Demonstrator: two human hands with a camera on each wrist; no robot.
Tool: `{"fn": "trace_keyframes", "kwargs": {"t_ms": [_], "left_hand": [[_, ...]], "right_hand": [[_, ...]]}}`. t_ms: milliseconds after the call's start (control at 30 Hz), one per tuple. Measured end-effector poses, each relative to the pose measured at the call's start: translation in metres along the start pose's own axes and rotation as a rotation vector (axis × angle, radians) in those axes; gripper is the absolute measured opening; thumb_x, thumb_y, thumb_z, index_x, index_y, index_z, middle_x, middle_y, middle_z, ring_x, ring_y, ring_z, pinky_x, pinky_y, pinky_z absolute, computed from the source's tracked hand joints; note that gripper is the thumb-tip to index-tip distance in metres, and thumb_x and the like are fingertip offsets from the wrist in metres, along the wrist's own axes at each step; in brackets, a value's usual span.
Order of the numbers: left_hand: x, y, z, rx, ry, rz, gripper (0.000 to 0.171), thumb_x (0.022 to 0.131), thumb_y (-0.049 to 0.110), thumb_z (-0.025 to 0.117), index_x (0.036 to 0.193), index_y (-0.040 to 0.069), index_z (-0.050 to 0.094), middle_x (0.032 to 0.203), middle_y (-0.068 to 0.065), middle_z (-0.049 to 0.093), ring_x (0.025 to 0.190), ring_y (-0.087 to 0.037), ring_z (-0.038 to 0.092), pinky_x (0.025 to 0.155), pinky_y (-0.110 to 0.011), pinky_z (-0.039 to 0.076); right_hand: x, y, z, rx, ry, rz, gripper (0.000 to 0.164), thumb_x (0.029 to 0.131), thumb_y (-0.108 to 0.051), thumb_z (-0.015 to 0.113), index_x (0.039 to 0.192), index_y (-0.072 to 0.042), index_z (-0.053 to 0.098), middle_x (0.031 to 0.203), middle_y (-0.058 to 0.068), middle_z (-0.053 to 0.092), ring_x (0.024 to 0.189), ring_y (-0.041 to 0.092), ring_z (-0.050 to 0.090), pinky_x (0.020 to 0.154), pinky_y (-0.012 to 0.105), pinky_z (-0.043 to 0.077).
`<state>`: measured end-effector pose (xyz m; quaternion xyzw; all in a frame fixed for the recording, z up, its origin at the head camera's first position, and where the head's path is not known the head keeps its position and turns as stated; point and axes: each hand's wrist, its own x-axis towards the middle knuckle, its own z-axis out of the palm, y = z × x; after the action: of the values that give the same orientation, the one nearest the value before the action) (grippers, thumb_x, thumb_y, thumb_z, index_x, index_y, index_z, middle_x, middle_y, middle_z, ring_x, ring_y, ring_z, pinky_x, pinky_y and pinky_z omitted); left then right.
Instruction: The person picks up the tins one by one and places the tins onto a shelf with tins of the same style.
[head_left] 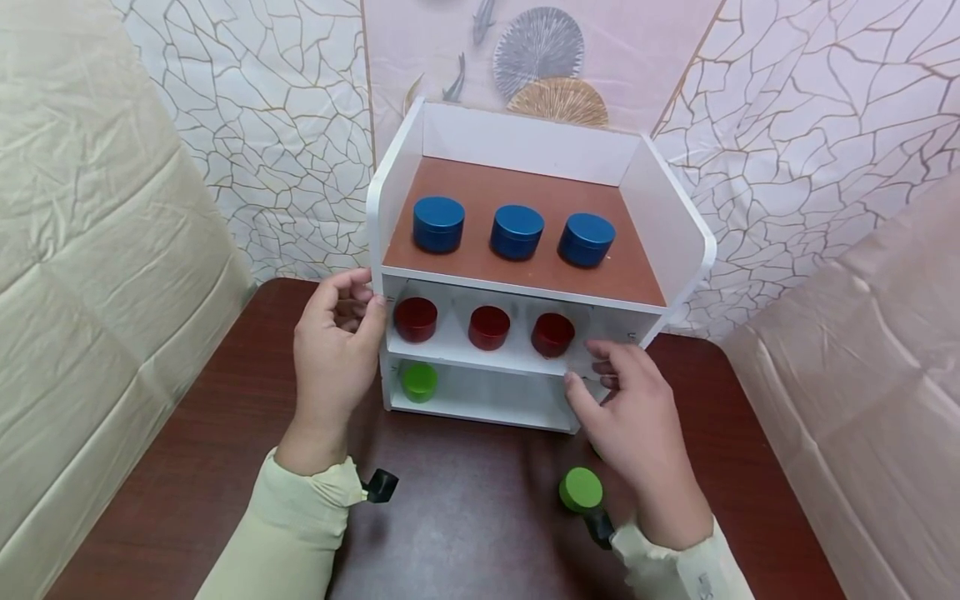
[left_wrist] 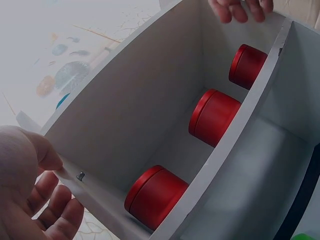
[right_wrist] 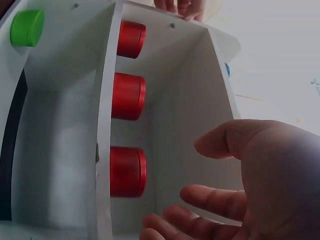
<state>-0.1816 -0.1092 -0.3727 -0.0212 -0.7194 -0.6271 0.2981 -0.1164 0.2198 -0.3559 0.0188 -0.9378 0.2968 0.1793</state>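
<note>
Head view: left hand (head_left: 335, 346) grips the white three-tier shelf (head_left: 487, 393); rightmost round red metal tin (head_left: 553, 336) sits left of the empty, relaxed right hand (head_left: 636, 408).

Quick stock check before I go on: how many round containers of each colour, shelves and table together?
Blue containers: 3
Red containers: 3
Green containers: 2 (1 on the bottom shelf, 1 on the table)
Total: 8 plainly visible. A green sliver by the right hand may be another, mostly hidden.
</note>
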Motion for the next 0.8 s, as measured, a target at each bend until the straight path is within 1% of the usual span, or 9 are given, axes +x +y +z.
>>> {"fn": "trace_keyframes", "kwargs": {"t_ms": [133,200,233,300,467,567,700,800], "left_hand": [[0.000,0.000,0.000,0.004,-0.001,0.000,0.028,0.105,0.014,0.076,0.134,0.013,0.076,0.110,-0.001,0.069,0.097,-0.017,0.066,0.079,-0.020,0.055],[0.000,0.000,-0.001,0.007,-0.003,-0.001,0.029,0.105,0.015,0.075,0.134,0.013,0.076,0.111,-0.001,0.069,0.097,-0.016,0.066,0.080,-0.020,0.055],[0.000,0.000,-0.001,0.008,-0.004,-0.002,0.029,0.105,0.015,0.075,0.134,0.014,0.076,0.111,-0.001,0.069,0.097,-0.016,0.066,0.080,-0.020,0.055],[0.000,0.000,-0.001,0.008,-0.005,-0.003,0.029,0.105,0.015,0.075,0.134,0.014,0.076,0.111,-0.001,0.069,0.098,-0.016,0.066,0.080,-0.020,0.055],[0.000,0.000,-0.001,0.007,-0.003,-0.005,0.029,0.105,0.015,0.075,0.134,0.014,0.076,0.111,-0.001,0.069,0.097,-0.016,0.066,0.080,-0.020,0.055],[0.000,0.000,-0.001,0.003,-0.003,-0.005,0.029,0.105,0.015,0.076,0.134,0.013,0.076,0.110,-0.001,0.068,0.097,-0.016,0.066,0.079,-0.020,0.055],[0.000,-0.001,0.000,-0.002,-0.005,-0.002,0.028,0.105,0.014,0.076,0.133,0.013,0.076,0.110,-0.001,0.068,0.098,-0.017,0.067,0.080,-0.020,0.055],[0.000,-0.001,-0.001,-0.002,-0.004,0.000,0.029,0.105,0.015,0.076,0.133,0.013,0.076,0.110,-0.001,0.068,0.098,-0.017,0.067,0.080,-0.020,0.055]], "right_hand": [[-0.013,0.012,-0.004,0.022,0.028,0.009,0.039,0.100,-0.026,0.084,0.136,-0.011,0.077,0.126,0.006,0.073,0.106,0.023,0.073,0.088,0.017,0.058],[-0.020,0.020,-0.004,0.040,0.032,0.026,0.037,0.099,-0.023,0.086,0.133,-0.012,0.078,0.124,0.004,0.075,0.103,0.022,0.075,0.086,0.009,0.054],[-0.023,0.024,-0.004,0.041,0.031,0.033,0.037,0.099,-0.023,0.086,0.133,-0.012,0.078,0.124,0.003,0.075,0.102,0.021,0.075,0.086,0.007,0.053],[-0.029,0.032,-0.002,0.036,0.021,0.042,0.036,0.098,-0.023,0.087,0.132,-0.013,0.079,0.123,0.001,0.076,0.102,0.020,0.076,0.087,0.008,0.055],[-0.041,0.049,0.004,0.031,-0.049,0.057,0.039,0.099,-0.029,0.087,0.134,-0.015,0.078,0.127,0.002,0.077,0.108,0.022,0.077,0.092,0.023,0.062],[-0.049,0.060,0.007,0.043,-0.087,0.075,0.042,0.100,-0.033,0.088,0.136,-0.016,0.076,0.131,0.001,0.075,0.113,0.022,0.076,0.091,0.025,0.064],[-0.060,0.076,0.013,0.077,-0.108,0.069,0.046,0.097,-0.034,0.091,0.138,-0.020,0.075,0.134,-0.004,0.072,0.114,0.012,0.072,0.090,0.023,0.065],[-0.067,0.087,0.017,0.089,-0.131,0.047,0.052,0.095,-0.035,0.093,0.141,-0.022,0.073,0.137,-0.006,0.071,0.116,0.007,0.069,0.094,0.024,0.064]]}}
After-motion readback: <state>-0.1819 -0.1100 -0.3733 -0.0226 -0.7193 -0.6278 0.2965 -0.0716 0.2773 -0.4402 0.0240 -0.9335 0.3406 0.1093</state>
